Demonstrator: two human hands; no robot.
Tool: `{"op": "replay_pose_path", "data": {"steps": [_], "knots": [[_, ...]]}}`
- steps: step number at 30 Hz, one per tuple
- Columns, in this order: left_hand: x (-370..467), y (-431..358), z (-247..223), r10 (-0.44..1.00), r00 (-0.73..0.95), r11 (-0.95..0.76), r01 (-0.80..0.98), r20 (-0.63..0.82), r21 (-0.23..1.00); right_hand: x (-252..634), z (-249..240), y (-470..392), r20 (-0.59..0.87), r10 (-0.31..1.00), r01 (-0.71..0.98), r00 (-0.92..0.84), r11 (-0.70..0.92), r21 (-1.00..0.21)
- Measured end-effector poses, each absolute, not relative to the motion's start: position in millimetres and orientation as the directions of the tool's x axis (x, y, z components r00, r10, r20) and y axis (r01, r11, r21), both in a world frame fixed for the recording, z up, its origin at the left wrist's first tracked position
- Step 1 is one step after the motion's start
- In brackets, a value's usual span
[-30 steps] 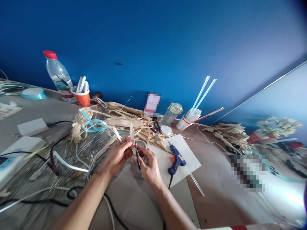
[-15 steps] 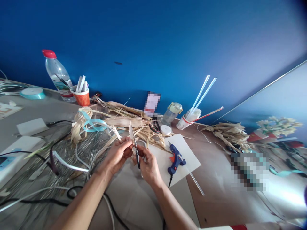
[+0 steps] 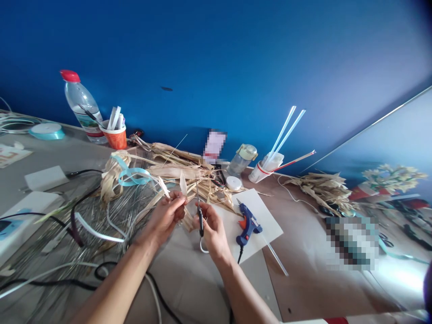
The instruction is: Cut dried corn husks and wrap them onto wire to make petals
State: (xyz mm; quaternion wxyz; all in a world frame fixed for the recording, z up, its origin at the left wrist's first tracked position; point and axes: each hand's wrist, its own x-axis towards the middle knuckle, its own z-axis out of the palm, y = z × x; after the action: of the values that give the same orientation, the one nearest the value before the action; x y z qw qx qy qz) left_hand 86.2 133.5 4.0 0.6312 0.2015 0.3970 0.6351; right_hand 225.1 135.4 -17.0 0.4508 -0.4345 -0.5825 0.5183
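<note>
My left hand (image 3: 169,215) pinches pale dried corn husk pieces (image 3: 182,183); one leaf-shaped tip points up beyond the fingers, and a whiter tip sticks out on the left. Scissors (image 3: 200,211) are in my right hand (image 3: 213,230), its fingers closed round the black handles and the thin blades upright. A small gap separates the blades from the husk. Behind both hands lies a heap of dry corn husks (image 3: 182,171), with a loop of light blue ribbon (image 3: 135,177) on its left. To the right of my right hand, a blue glue gun (image 3: 249,224) rests on white paper (image 3: 270,227).
Thin wires (image 3: 84,216) and black cables (image 3: 74,283) spread over the left side. Along the wall stand a bottle (image 3: 81,103), an orange paper cup (image 3: 116,138), a clear jar (image 3: 241,159) and a cup of glue sticks (image 3: 258,173). More husks (image 3: 320,189) lie at right.
My right hand has moved a little to the right with the scissors, so the blades are now apart from the husk piece. My left hand has stayed nearly in place.
</note>
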Motion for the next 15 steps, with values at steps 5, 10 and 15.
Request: {"op": "replay_pose_path", "data": {"steps": [5, 10, 15], "knots": [[88.2, 134.6, 3.7, 0.96, -0.15, 0.096, -0.618, -0.236, 0.781, 228.3, -21.0, 137.5, 0.099, 0.975, 0.005, -0.199, 0.102, -0.995], [89.3, 135.4, 5.9, 0.955, -0.174, 0.082, -0.619, -0.238, 0.781, 229.7, -17.1, 139.1, 0.067, 0.984, -0.038, -0.165, 0.062, -0.997], [87.0, 133.4, 9.8, 0.955, -0.138, 0.112, -0.653, -0.263, 0.749, 229.7, -11.8, 139.8, 0.029, 0.985, -0.081, -0.169, 0.016, -0.997]]}}
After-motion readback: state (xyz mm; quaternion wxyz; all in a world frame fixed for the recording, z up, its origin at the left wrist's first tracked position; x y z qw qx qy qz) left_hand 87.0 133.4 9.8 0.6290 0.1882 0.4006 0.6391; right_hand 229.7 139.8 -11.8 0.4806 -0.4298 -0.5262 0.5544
